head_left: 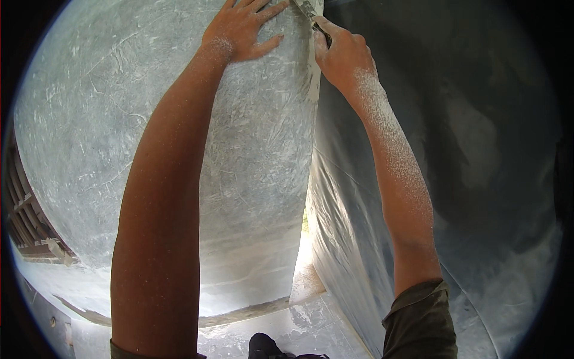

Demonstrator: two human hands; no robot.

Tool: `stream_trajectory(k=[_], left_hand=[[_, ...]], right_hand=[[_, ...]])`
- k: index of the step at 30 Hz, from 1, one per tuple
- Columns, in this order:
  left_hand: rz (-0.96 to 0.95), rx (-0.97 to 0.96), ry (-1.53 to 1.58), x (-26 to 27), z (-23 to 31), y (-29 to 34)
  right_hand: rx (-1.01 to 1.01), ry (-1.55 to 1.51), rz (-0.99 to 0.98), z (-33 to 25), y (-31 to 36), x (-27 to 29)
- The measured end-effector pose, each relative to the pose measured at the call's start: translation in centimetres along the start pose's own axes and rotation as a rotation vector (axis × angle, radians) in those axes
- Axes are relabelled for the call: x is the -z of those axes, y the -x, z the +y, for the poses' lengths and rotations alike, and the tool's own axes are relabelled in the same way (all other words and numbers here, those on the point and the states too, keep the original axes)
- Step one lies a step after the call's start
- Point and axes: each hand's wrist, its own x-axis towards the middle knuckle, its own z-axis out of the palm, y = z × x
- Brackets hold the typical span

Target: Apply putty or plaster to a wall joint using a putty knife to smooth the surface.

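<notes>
My left hand (244,29) lies flat on a grey, rough-looking wall (257,149), fingers spread, near the top of the view. Just right of it, at the wall's vertical edge, my right hand (347,55) is closed around the dark handle of what looks like a putty knife (307,8). Its blade is partly cut off by the top of the picture, so I cannot tell how it meets the edge. Pale dust coats my right forearm and speckles my left wrist.
Dark plastic sheeting (353,233) hangs right of the wall edge, with a bright gap low between them. A barred window (27,209) is at the far left. Below are a pale, stained floor (317,329) and a black shoe (263,347).
</notes>
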Motion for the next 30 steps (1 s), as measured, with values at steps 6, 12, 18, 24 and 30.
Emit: stream_trajectory(k=[6, 12, 18, 24, 30], left_hand=[[0.126, -0.043, 0.018, -0.7, -0.6, 0.1], [0.173, -0.053, 0.049, -1.6, -0.9, 0.3], [0.091, -0.025, 0.036, -0.5, -0.3, 0.1], [0.132, -0.029, 0.052, -2.2, -1.5, 0.2], [0.101, -0.02, 0.046, -0.8, 0.1, -0.2]], right_hand=[[-0.071, 0.002, -0.04, -0.7, 2.8, -0.3], [-0.026, 0.086, 0.055, -0.7, 0.5, -0.5], [-0.068, 0.149, -0.006, -1.3, 1.6, -0.3], [-0.082, 0.172, -0.054, -2.0, 1.8, -0.2], [-0.073, 0.232, 0.005, -0.7, 0.3, -0.3]])
